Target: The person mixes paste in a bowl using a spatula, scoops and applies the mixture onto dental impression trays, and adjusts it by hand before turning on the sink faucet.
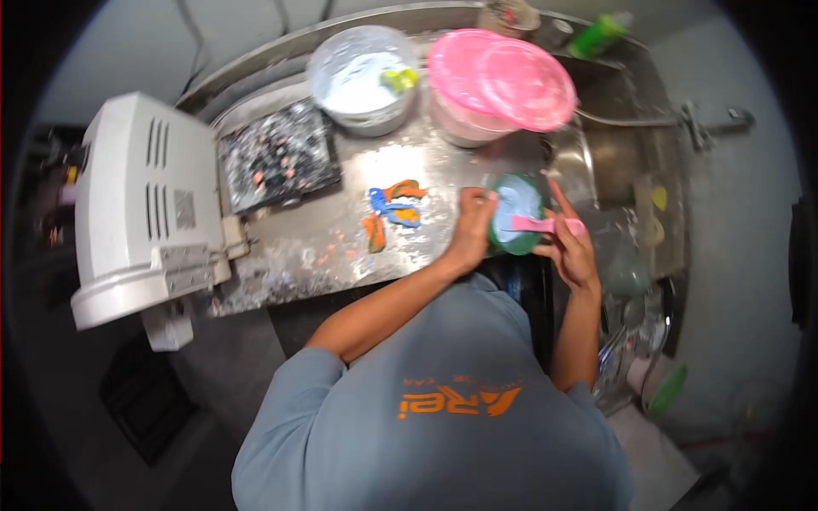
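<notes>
My left hand (474,226) is closed on the left rim of a green mixing bowl (517,248), which holds a pale blue paste (517,198). The bowl is at the front edge of the metal counter. Between the fingers of my right hand (576,251) is a pink spatula (545,225), its blade over the paste. Some fingers of that hand are stretched out along the bowl's right side. To the left of the bowl, several orange and blue moulded pieces (394,207) lie on the counter, with white crumbs around them.
A clear bucket of white powder (363,115) and a pink-lidded tub (470,129) stand at the back. At left are a speckled black slab (277,157) and a white machine (149,192). A sink (601,166) with a tap (711,126) lies right, a green bottle (596,37) behind.
</notes>
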`<act>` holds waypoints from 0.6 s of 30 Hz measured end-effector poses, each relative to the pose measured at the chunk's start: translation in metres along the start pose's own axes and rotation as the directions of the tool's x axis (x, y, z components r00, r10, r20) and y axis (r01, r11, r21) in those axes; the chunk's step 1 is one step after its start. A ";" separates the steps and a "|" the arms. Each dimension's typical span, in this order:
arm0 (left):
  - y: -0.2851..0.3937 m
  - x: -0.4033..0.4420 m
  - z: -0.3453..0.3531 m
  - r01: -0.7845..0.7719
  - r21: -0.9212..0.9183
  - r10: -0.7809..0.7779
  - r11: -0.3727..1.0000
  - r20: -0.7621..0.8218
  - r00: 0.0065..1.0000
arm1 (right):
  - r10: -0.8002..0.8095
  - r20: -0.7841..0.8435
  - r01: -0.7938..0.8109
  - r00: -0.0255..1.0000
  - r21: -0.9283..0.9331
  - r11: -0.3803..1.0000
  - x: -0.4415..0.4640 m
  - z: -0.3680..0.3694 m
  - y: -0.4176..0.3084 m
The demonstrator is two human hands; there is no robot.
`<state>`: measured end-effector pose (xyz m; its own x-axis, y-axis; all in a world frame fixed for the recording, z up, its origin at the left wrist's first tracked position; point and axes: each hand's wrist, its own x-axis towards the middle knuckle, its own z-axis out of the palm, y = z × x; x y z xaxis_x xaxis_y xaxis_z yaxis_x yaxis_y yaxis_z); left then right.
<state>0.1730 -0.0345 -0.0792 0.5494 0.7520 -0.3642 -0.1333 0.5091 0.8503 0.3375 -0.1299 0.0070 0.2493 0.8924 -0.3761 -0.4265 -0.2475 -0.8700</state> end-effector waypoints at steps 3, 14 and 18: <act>0.015 0.003 0.002 0.042 0.274 -0.060 0.961 0.058 0.996 | -0.006 -0.077 -0.007 0.997 -0.171 0.985 0.006 -0.009 0.003; 0.044 -0.028 -0.061 -0.252 0.622 0.366 0.741 -0.061 0.928 | -0.005 -0.185 -0.067 0.983 -0.384 0.921 0.034 -0.038 -0.001; 0.032 -0.043 -0.145 -0.108 0.495 0.371 0.862 -0.471 0.800 | -0.016 -0.251 -0.097 0.968 -0.431 0.897 0.031 -0.037 0.000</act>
<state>0.0252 0.0098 -0.0916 0.0018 0.9880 -0.1547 0.2343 0.1500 0.9605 0.3779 -0.1162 -0.0166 0.4660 0.7731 -0.4303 -0.0321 -0.4713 -0.8814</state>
